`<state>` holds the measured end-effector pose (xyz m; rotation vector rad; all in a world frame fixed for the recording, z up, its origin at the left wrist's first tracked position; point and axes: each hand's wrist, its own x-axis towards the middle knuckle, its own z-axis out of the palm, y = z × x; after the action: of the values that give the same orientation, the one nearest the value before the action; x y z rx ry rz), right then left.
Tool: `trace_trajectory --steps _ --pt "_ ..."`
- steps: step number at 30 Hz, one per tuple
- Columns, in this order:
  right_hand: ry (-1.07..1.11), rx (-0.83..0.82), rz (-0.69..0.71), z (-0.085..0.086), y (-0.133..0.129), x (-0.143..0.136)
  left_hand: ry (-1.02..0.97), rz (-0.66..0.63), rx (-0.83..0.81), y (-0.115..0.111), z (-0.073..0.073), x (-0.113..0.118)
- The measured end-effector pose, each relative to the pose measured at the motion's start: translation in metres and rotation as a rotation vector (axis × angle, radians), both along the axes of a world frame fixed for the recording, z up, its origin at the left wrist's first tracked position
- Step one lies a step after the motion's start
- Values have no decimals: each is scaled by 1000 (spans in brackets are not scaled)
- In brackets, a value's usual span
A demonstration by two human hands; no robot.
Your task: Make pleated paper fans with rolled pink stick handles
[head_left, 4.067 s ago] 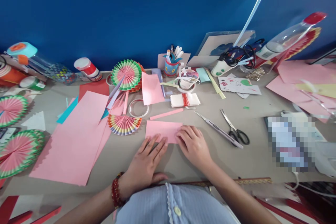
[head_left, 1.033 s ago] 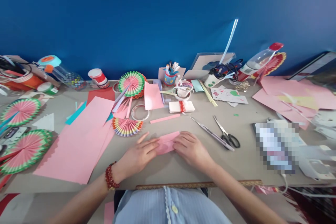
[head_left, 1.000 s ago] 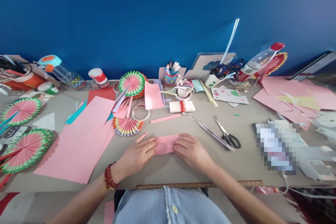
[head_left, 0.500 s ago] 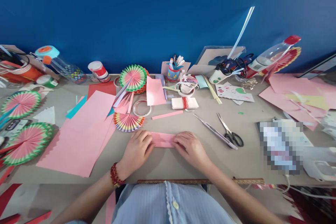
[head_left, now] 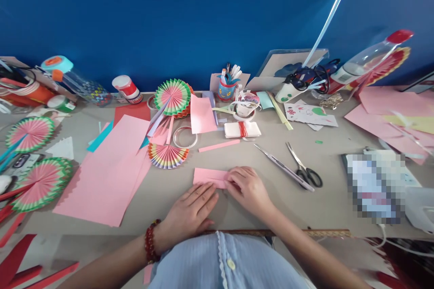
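A short folded strip of pink paper (head_left: 207,174) lies on the table in front of me. My left hand (head_left: 190,210) is laid out flat, its fingertips resting on the strip's near edge and its fingers stretched. At the strip's right end, the curled fingers of my right hand (head_left: 249,188) pinch the paper, hiding that end. Beyond the strip lie a narrow pink paper piece (head_left: 219,146) and a small pleated paper fan (head_left: 168,156). To the right of my right hand are a utility knife (head_left: 284,168) and black-handled scissors (head_left: 307,172).
Large pink sheets (head_left: 101,176) lie at left, near round pleated fans (head_left: 42,184). A tape roll (head_left: 185,137), a bundle tied with red string (head_left: 242,129) and a pen cup (head_left: 227,90) stand behind. A phone (head_left: 371,187) lies at right; a bottle (head_left: 369,61) leans behind it.
My left hand has let go of the strip's left end and moved down and right, flattening onto its near edge. My right hand stays at the right end. The view has shifted slightly.
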<state>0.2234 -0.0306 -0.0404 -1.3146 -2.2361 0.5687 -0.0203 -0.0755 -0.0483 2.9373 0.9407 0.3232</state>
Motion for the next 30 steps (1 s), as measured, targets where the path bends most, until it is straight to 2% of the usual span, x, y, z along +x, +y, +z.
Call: trace_trajectory --steps 11,30 --pt "-44 24 -11 0 -2 -2 32 11 -67 0 -2 0" --pt "-179 73 -42 7 -5 -6 35 1 -45 0 -3 2"
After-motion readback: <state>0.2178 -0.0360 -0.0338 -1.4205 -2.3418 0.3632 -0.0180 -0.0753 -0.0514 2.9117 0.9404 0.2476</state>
